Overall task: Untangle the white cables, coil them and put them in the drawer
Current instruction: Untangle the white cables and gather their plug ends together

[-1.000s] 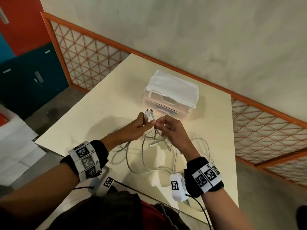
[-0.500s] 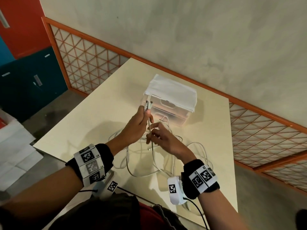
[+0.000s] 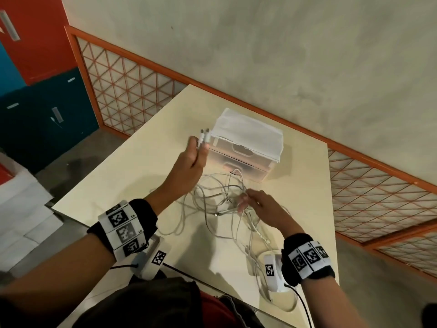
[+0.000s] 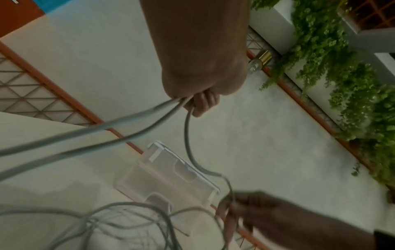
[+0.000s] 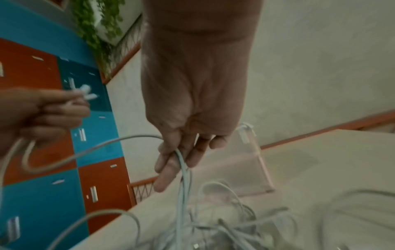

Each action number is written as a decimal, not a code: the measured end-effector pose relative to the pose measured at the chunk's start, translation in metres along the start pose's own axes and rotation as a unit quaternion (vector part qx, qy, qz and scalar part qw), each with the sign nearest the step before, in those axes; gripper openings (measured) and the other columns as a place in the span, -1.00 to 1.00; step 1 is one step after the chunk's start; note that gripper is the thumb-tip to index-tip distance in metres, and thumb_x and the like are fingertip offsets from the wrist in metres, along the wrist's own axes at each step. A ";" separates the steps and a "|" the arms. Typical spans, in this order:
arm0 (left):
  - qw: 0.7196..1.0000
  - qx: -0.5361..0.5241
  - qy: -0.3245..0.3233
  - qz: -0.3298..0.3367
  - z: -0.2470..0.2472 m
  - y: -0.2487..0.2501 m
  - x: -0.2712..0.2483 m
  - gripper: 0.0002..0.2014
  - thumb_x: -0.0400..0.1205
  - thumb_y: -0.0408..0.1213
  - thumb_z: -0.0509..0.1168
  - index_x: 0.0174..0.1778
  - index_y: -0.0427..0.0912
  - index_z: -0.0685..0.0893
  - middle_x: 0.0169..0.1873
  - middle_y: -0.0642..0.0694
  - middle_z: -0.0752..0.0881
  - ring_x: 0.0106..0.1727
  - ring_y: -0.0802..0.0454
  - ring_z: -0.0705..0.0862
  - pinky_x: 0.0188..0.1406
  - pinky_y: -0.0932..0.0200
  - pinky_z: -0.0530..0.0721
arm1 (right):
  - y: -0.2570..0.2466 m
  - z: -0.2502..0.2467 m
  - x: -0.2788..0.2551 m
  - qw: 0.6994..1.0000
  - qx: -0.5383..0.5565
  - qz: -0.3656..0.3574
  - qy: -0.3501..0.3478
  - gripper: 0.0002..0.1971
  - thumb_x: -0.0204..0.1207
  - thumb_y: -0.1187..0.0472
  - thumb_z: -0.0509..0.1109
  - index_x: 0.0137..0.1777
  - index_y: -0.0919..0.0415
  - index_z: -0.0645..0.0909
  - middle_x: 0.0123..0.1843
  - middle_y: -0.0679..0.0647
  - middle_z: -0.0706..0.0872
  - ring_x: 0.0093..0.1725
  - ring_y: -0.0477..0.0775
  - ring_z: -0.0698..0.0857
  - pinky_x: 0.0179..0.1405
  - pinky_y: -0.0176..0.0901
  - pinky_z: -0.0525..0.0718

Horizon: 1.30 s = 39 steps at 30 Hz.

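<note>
A tangle of white cables (image 3: 222, 204) lies on the cream table (image 3: 132, 176) in front of a small translucent drawer unit (image 3: 248, 147). My left hand (image 3: 196, 150) is raised beside the unit's left front corner and grips several cable ends, with the plugs (image 3: 204, 136) sticking up above the fingers. In the left wrist view the cables (image 4: 128, 128) run down out of that fist. My right hand (image 3: 248, 200) is low over the tangle and pinches strands between its fingers; the right wrist view shows cables (image 5: 181, 167) passing between them. Both drawers look shut.
An orange lattice railing (image 3: 132, 91) runs behind the table along the grey wall. Blue and red lockers (image 3: 42, 114) stand at the left. The table's near edge (image 3: 165, 263) lies just past my wrists. More cable loops (image 3: 257, 254) trail toward my right wrist.
My left hand has lifted the cable ends up and away from my right hand, toward the drawer unit. My right hand has dropped to the tangle and slid along the strands.
</note>
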<state>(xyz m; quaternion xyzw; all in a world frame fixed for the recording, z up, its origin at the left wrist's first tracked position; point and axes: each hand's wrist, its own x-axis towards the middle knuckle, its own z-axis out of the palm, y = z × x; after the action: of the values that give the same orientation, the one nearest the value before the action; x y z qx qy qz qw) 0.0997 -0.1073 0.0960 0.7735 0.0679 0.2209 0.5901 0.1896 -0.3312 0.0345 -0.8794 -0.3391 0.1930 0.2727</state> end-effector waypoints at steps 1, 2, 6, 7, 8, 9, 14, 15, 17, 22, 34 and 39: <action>0.999 0.035 -0.039 0.000 0.001 -0.004 -0.002 -0.75 0.72 -0.11 0.10 -0.27 0.03 0.25 -0.53 0.03 0.35 -0.52 0.08 0.33 -0.45 0.09 0.38 | -0.011 -0.006 0.001 0.999 0.024 -0.014 0.034 -0.83 0.69 0.20 0.21 -0.04 0.13 0.64 -0.18 -0.03 0.84 -0.06 0.04 0.75 0.06 0.04 0.60; 0.996 0.050 -0.078 -0.009 0.002 -0.006 -0.005 -0.76 0.67 -0.07 0.20 -0.25 0.03 0.30 -0.52 0.05 0.38 -0.51 0.12 0.34 -0.43 0.12 0.40 | -0.024 -0.014 0.000 0.996 0.054 -0.027 0.058 -0.86 0.67 0.18 0.25 -0.04 0.15 0.64 -0.19 -0.02 0.85 -0.06 0.09 0.76 0.05 0.04 0.60; 0.981 0.061 -0.182 -0.042 0.005 -0.013 -0.012 -0.72 0.42 0.01 0.50 -0.15 -0.06 0.61 -0.48 0.12 0.53 -0.45 0.17 0.39 -0.38 0.24 0.39 | -0.073 -0.040 -0.002 0.979 0.173 -0.085 0.064 -0.85 0.61 0.22 0.34 -0.02 0.29 0.68 -0.36 0.03 0.79 -0.30 0.05 0.74 -0.12 -0.01 0.66; 0.981 0.056 -0.184 -0.030 0.006 -0.011 -0.013 -0.82 0.46 -0.05 0.48 -0.26 -0.02 0.63 -0.54 0.16 0.52 -0.48 0.21 0.38 -0.41 0.29 0.37 | -0.082 -0.045 -0.003 0.975 0.191 -0.098 0.063 -0.85 0.61 0.24 0.34 -0.01 0.31 0.69 -0.40 0.06 0.75 -0.35 0.04 0.70 -0.20 -0.10 0.65; 0.983 0.053 -0.177 -0.016 0.005 -0.009 -0.013 -0.83 0.53 -0.12 0.43 -0.35 0.00 0.63 -0.61 0.18 0.52 -0.52 0.25 0.38 -0.43 0.34 0.36 | -0.090 -0.048 -0.002 0.972 0.200 -0.110 0.063 -0.85 0.61 0.24 0.34 -0.01 0.31 0.70 -0.44 0.07 0.71 -0.40 0.02 0.65 -0.28 -0.18 0.63; 0.986 0.042 -0.159 -0.007 0.004 -0.007 -0.012 -0.80 0.58 -0.18 0.38 -0.38 -0.02 0.63 -0.64 0.20 0.53 -0.56 0.25 0.39 -0.47 0.38 0.35 | -0.094 -0.049 -0.002 0.970 0.205 -0.115 0.066 -0.85 0.61 0.23 0.34 -0.02 0.29 0.70 -0.47 0.06 0.66 -0.43 0.00 0.61 -0.35 -0.23 0.58; 0.999 -0.043 0.014 0.008 -0.012 0.006 -0.001 -0.74 0.69 -0.18 0.21 -0.34 -0.06 0.57 -0.76 0.10 0.31 -0.69 0.22 0.19 -0.67 0.39 0.19 | -0.072 -0.028 -0.002 0.970 0.236 -0.045 0.019 -0.65 0.66 0.13 0.26 -0.19 0.46 0.57 -0.50 0.04 0.51 -0.49 -0.12 0.47 -0.38 -0.40 0.48; 0.996 -0.068 0.055 0.018 -0.018 0.007 0.002 -0.74 0.70 -0.18 0.18 -0.32 -0.06 0.55 -0.76 0.10 0.28 -0.69 0.23 0.17 -0.68 0.39 0.18 | -0.061 -0.019 -0.004 0.973 0.229 -0.024 -0.003 -0.62 0.67 0.12 0.25 -0.23 0.45 0.55 -0.50 0.03 0.51 -0.48 -0.14 0.47 -0.35 -0.42 0.49; 0.986 -0.105 0.120 0.040 -0.033 0.009 0.009 -0.76 0.71 -0.19 0.17 -0.27 -0.15 0.55 -0.76 0.11 0.25 -0.69 0.24 0.15 -0.67 0.37 0.17 | -0.037 -0.001 -0.008 0.979 0.201 0.008 -0.038 -0.64 0.68 0.11 0.22 -0.30 0.31 0.53 -0.46 0.01 0.56 -0.43 -0.15 0.52 -0.22 -0.37 0.49; 0.982 -0.018 0.188 0.025 -0.040 -0.005 0.008 -0.71 0.65 -0.14 0.28 -0.28 -0.27 0.68 -0.75 0.07 0.33 -0.66 0.16 0.21 -0.57 0.22 0.25 | -0.004 0.011 -0.017 0.969 0.238 0.046 0.034 -0.78 0.68 0.17 0.22 -0.14 0.24 0.60 -0.27 0.00 0.71 -0.17 -0.08 0.66 0.01 -0.23 0.53; 0.991 0.032 -0.118 -0.062 -0.010 -0.008 -0.008 -0.81 0.62 -0.10 0.32 0.05 -0.07 0.74 -0.52 0.10 0.60 -0.55 0.33 0.50 -0.44 0.29 0.50 | -0.078 -0.026 -0.002 0.986 0.160 -0.043 0.033 -0.81 0.52 0.10 0.45 0.02 0.14 0.82 -0.46 -0.04 0.68 -0.48 -0.15 0.42 -0.43 -0.39 0.40; 0.975 0.078 -0.189 -0.082 -0.004 -0.012 -0.012 -0.71 0.66 -0.02 0.22 -0.35 -0.04 0.59 -0.46 0.05 0.56 -0.37 0.13 0.48 -0.25 0.18 0.43 | -0.090 -0.029 0.005 0.979 0.175 -0.078 0.063 -0.86 0.50 0.17 0.48 -0.12 0.24 0.79 -0.42 -0.11 0.70 -0.44 -0.24 0.52 -0.33 -0.48 0.44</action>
<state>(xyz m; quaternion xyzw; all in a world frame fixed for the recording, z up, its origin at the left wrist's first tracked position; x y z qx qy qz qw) 0.0889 -0.1044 0.0819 0.8370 0.0352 0.0154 0.5459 0.1638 -0.2823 0.1111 -0.7992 -0.3500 0.1713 0.4577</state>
